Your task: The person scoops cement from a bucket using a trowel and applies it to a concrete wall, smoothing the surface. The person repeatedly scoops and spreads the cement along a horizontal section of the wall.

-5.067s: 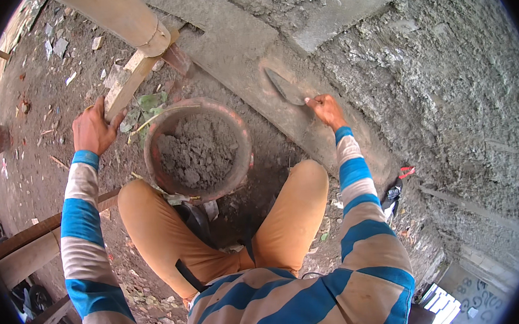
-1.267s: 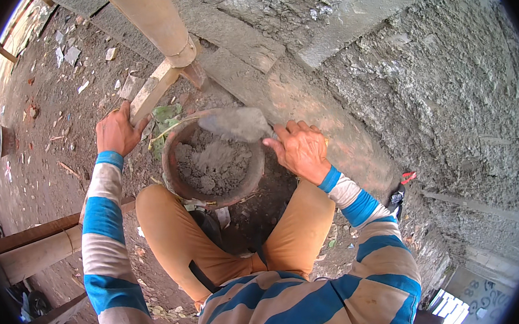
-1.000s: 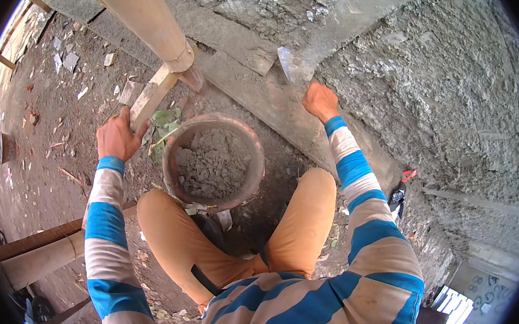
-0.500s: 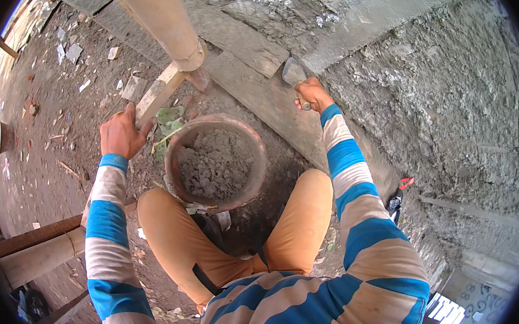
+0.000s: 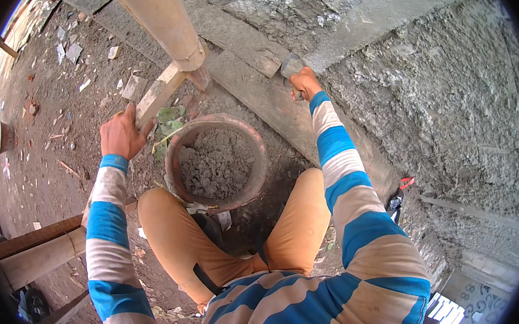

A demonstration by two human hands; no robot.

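Note:
I squat over a round reddish pan (image 5: pixel 251 139) filled with grey mortar (image 5: pixel 215 160). My right hand (image 5: pixel 304 82) is stretched forward, shut on the handle of a trowel (image 5: pixel 290 67) whose blade rests against the rough plastered wall (image 5: pixel 448 86) near a smooth grey ledge (image 5: pixel 253 77). My left hand (image 5: pixel 121 133) grips the end of a pale wooden batten (image 5: pixel 158 95) lying on the dirt left of the pan. Both sleeves are striped blue and beige; my knees in orange trousers flank the pan.
A thick bamboo-coloured post (image 5: pixel 163 23) rises just beyond the pan. Rubble and scraps litter the dirt floor (image 5: pixel 52 87) at left. Wooden beams (image 5: pixel 32 253) lie at lower left. A red-handled tool (image 5: pixel 405 183) lies by the wall at right.
My right hand carried the trowel from the pan's rim up and forward to the wall. My left hand stayed on the batten. The view shifted slightly.

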